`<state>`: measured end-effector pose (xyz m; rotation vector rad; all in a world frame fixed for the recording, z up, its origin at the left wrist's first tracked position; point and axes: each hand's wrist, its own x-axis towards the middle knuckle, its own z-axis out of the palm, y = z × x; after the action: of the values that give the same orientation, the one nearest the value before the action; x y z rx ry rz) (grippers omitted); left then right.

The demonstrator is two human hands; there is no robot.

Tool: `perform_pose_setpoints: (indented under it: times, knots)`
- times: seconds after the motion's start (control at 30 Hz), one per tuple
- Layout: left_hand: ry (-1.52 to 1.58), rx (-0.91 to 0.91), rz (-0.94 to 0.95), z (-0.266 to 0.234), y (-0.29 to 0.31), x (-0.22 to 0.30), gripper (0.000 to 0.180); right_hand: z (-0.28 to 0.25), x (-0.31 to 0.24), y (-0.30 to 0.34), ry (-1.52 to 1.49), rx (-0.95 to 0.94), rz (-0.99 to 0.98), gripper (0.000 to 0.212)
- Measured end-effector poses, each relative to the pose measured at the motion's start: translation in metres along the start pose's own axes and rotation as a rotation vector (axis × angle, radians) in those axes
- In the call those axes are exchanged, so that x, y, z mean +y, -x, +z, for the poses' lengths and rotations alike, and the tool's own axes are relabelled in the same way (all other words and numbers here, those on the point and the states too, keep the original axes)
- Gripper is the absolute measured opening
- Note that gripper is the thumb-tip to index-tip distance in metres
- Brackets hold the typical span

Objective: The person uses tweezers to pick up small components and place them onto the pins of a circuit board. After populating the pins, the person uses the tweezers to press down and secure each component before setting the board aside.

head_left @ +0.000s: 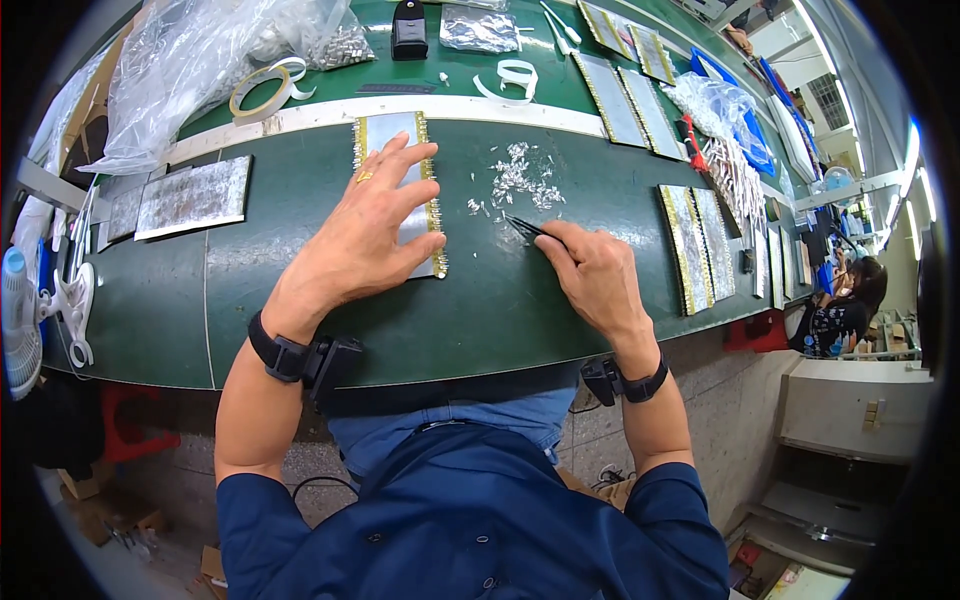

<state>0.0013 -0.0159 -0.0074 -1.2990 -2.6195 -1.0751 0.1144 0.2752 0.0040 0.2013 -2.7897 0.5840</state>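
My left hand (372, 215) is spread over a flat metal plate (388, 128) with yellow-taped long edges, lined with small silvery parts. Its fingers are apart, and they hide the plate's middle. In my right hand (598, 275) is a pair of dark tweezers (527, 226), pinched between thumb and fingers. The tweezer tips point at the near side of a loose pile of tiny silvery pieces (525, 178) on the green mat. Whether the tips grip a piece is too small to tell.
Bare metal plates (195, 198) lie at the left. More taped plates (697, 245) lie at the right and far right. Tape rolls (262, 95), a black pouch (409, 30) and a clear plastic bag (200, 70) sit along the back. A small fan (20, 315) stands far left. Another person (845, 310) sits at right.
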Motion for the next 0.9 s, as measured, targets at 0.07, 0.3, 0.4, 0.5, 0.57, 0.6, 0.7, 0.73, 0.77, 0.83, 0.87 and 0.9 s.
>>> perform_pose_setpoints:
  times: [0.07, 0.3, 0.4, 0.5, 0.57, 0.6, 0.7, 0.73, 0.77, 0.83, 0.87, 0.9]
  knots:
    - [0.006, -0.008, -0.018, -0.001, 0.0, 0.001, 0.034, 0.001, 0.003, 0.0, 0.002, 0.017, -0.026, 0.013]
    - [-0.018, 0.003, -0.01, 0.0, 0.002, -0.002, 0.041, -0.005, -0.004, -0.003, 0.049, 0.043, -0.23, 0.013]
    - [-0.017, -0.001, -0.013, 0.001, 0.0, -0.002, 0.042, -0.008, -0.009, -0.005, 0.022, 0.039, -0.357, 0.016]
    - [-0.008, 0.001, -0.006, 0.002, -0.001, -0.002, 0.043, -0.017, -0.018, -0.008, 0.036, -0.009, -0.398, 0.018]
    - [-0.006, -0.007, -0.017, 0.002, -0.001, -0.002, 0.041, -0.02, -0.023, -0.009, 0.043, -0.03, -0.42, 0.019]
    - [-0.004, -0.01, -0.022, 0.001, 0.0, -0.001, 0.041, -0.02, -0.026, -0.01, 0.047, -0.055, -0.428, 0.019]
    - [-0.013, -0.037, -0.036, -0.001, 0.001, 0.002, 0.044, -0.02, -0.03, -0.009, 0.062, -0.104, -0.437, 0.019]
    - [-0.015, -0.049, -0.042, -0.001, 0.001, 0.003, 0.046, -0.019, -0.031, -0.009, 0.056, -0.118, -0.434, 0.019]
    - [-0.014, -0.05, -0.04, -0.002, 0.001, 0.004, 0.046, -0.018, -0.033, -0.009, 0.05, -0.133, -0.431, 0.018]
    - [-0.018, -0.065, -0.047, -0.003, 0.001, 0.005, 0.048, -0.018, -0.035, -0.009, 0.044, -0.148, -0.427, 0.018]
    - [-0.02, -0.072, -0.052, -0.004, 0.001, 0.006, 0.049, -0.017, -0.036, -0.009, 0.041, -0.153, -0.425, 0.017]
    - [-0.021, -0.072, -0.053, -0.004, 0.001, 0.006, 0.049, -0.017, -0.037, -0.009, 0.038, -0.159, -0.422, 0.016]
